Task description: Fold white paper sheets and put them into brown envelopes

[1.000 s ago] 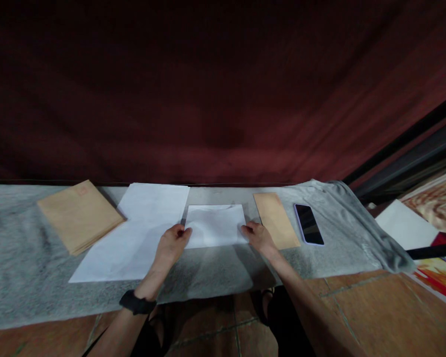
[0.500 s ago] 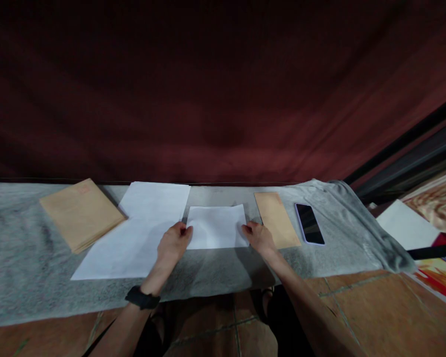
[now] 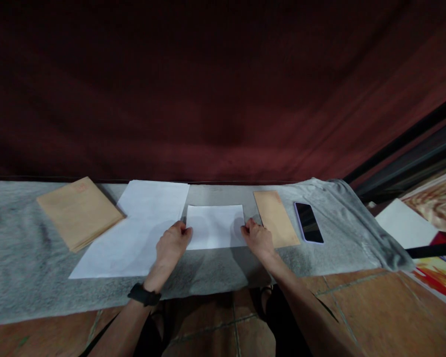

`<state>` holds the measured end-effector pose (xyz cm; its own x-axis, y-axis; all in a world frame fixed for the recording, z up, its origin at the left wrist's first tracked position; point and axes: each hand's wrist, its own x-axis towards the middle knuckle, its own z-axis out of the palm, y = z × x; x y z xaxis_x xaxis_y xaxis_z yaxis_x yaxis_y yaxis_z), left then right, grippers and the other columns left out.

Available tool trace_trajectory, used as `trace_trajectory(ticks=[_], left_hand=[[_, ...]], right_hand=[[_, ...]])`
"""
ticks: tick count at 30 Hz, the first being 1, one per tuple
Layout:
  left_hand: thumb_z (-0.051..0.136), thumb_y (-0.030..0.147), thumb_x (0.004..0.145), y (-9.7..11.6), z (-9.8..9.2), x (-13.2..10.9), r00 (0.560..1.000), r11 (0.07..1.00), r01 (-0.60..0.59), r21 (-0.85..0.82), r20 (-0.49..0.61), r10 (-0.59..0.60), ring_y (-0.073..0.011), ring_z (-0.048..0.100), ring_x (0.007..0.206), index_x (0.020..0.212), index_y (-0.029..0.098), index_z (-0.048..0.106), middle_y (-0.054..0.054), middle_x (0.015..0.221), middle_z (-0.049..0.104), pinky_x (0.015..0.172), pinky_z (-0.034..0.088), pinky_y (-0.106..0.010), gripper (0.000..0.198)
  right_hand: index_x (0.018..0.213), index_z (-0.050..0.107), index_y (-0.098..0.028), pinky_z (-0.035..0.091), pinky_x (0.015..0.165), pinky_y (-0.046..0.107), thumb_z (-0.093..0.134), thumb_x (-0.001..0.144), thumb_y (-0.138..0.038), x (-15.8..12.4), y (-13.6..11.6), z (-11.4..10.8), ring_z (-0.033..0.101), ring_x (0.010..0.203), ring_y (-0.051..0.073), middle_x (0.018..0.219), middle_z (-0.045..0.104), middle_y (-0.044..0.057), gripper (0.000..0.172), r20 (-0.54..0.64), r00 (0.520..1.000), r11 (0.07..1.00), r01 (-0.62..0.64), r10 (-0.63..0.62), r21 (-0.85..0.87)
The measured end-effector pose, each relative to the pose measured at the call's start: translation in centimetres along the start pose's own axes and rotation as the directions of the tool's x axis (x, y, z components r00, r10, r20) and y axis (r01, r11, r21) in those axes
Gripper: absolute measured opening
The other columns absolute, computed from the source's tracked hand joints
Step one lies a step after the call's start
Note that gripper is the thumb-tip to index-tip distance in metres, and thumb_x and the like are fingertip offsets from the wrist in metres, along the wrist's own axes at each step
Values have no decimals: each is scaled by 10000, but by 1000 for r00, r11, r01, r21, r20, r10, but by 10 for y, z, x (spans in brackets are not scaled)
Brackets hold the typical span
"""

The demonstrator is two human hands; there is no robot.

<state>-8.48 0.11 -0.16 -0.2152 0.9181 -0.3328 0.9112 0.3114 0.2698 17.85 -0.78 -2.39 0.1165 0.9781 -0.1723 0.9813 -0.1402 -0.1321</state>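
A folded white sheet of paper [image 3: 215, 225] lies flat on the grey cloth [image 3: 29, 277] in front of me. My left hand [image 3: 172, 244] pinches its left edge with curled fingers. My right hand [image 3: 257, 237] pinches its right edge the same way. A black band sits on my left wrist [image 3: 144, 294]. A stack of white sheets [image 3: 137, 233] lies just left of the folded sheet, and a single tan envelope [image 3: 275, 217] lies just to its right.
A pile of tan envelopes [image 3: 78, 212] rests at the far left of the cloth. A dark phone [image 3: 308, 222] lies right of the single envelope. Dark red fabric [image 3: 223, 99] hangs behind. Tiled floor [image 3: 375, 312] and a white sheet [image 3: 405, 225] lie to the right.
The folded sheet's upper layer, slightly raised and skewed a second ago, now lies flat with squared edges. Both hands stayed at its left and right edges.
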Motion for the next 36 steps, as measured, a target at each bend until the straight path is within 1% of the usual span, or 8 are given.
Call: trace_trajectory(ticks=[3,6,11,22,27,29,31,36], left_hand=[[405,406,982,4,1,-1,1000,998,6,61,-4,-6,-295,734,1003,1070,235,668,-108,1050,778,750,487,-341,326],[388,393,995,7,1,-5,1000,994,-5,108,-23,8,-294,742,1002,1119,228,663,-115,1056,782,764,506,-346,344],[373,358,1010,12,1,-12,997,986,-24,165,-71,36,-301,755,979,1151,199,657,-133,1032,786,777,529,-359,354],[391,323,1027,7,10,-14,975,970,-53,237,-196,101,-325,761,889,1226,138,611,-148,920,768,760,558,-401,349],[415,294,1019,16,34,-12,831,927,-312,208,-412,373,-321,705,1111,1229,81,626,-210,1168,728,956,549,-440,365],[411,357,1039,24,52,-8,757,853,-500,148,-405,513,-296,609,1317,1381,68,564,-210,1400,645,1083,506,-419,473],[375,417,1057,32,70,-4,723,807,-578,125,-380,577,-290,475,1466,1479,75,499,-184,1544,543,1205,406,-456,557],[294,492,1064,40,93,2,780,848,-523,93,-349,519,-290,360,1542,1565,64,409,-181,1624,434,1268,310,-501,670]], right_hand=[[1181,643,-169,544,877,367,496,1035,-246,-2,-4,4,734,1005,261,1060,757,121,221,-167,982,993,103,-91,64],[1240,648,-152,516,1022,412,486,1023,-201,-5,-15,12,662,1174,271,1236,711,139,275,-310,904,929,347,-294,131],[1465,547,-145,422,1199,420,438,1064,-271,-13,-43,33,488,1436,239,1536,552,120,434,-378,797,786,574,-471,231],[1572,439,-150,308,1263,511,420,1094,-355,-21,-69,61,334,1553,270,1671,361,129,521,-332,829,864,498,-450,73],[1595,399,-128,268,1274,517,374,1102,-346,-23,-72,63,300,1566,288,1690,304,139,540,-288,849,880,474,-443,43],[1619,344,-122,256,1275,528,361,1097,-308,-23,-73,64,286,1571,295,1696,281,147,554,-266,849,877,479,-456,26],[1637,286,-119,251,1275,537,369,1081,-270,-22,-73,65,273,1575,300,1700,267,149,582,-249,845,871,491,-473,11],[1658,205,-130,248,1278,535,397,1037,-212,-20,-71,67,254,1582,287,1707,254,136,655,-245,847,875,485,-471,-4]])
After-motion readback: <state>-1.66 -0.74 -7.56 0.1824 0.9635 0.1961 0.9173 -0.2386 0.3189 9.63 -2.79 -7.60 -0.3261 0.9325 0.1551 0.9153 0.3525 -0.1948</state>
